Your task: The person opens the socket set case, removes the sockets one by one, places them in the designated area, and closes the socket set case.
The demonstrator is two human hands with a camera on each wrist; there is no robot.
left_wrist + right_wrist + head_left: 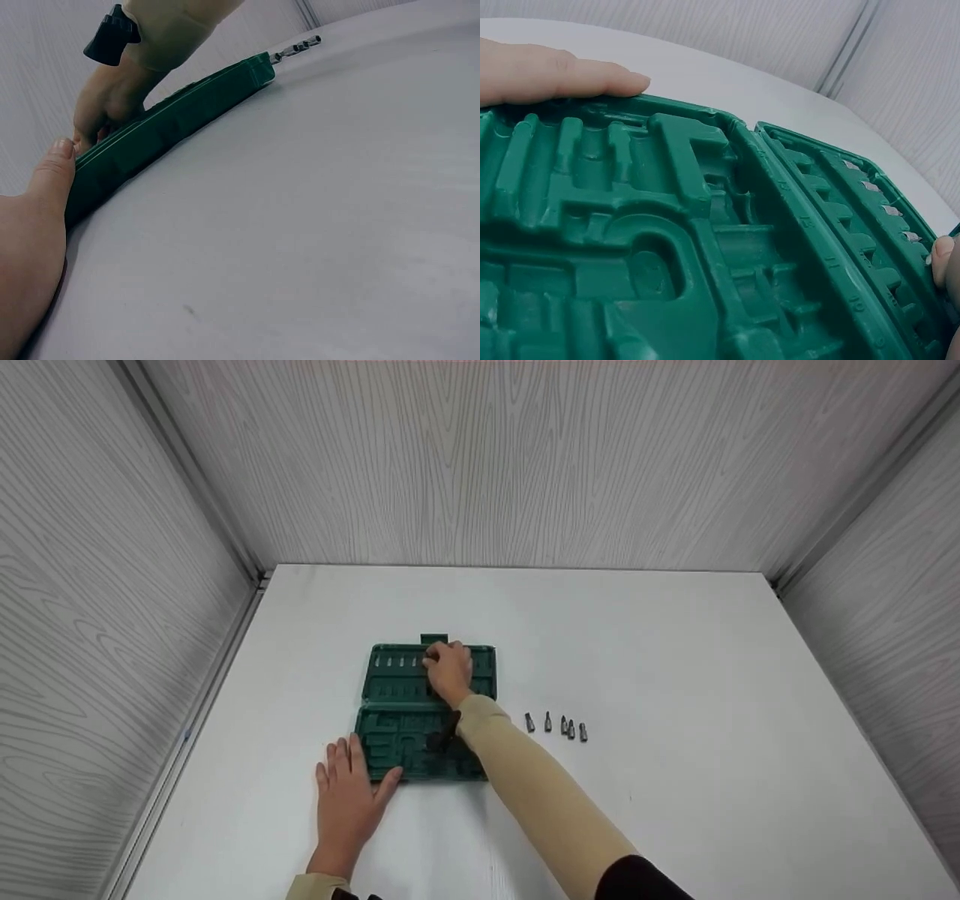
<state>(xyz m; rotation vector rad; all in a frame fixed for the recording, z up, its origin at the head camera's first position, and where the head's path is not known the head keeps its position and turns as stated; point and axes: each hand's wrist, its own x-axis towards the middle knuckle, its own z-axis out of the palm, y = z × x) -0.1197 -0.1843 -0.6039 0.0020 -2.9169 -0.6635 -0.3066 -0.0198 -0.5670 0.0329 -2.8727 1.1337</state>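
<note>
A green plastic bit case point(390, 712) lies unfolded on the table, its two halves full of molded slots. My left hand point(349, 791) rests at the case's near left corner, fingers straight along the side and thumb on the front edge. The right hand point(450, 671) reaches over the far half with bent fingers at the upper row of slots. It pinches a screwdriver bit there, mostly hidden by the fingers; a pale sliver shows beside the thumb point(941, 259) in the right wrist view. Left of those fingers, several seated bits point(892, 211) line the same row.
Several loose screwdriver bits point(564, 725) stand or lie on the white table point(675, 675) right of the case. A dark strapped device point(444, 735) on the right wrist hangs over the near half. Wood-grain panels point(480, 465) enclose the table at the back and sides.
</note>
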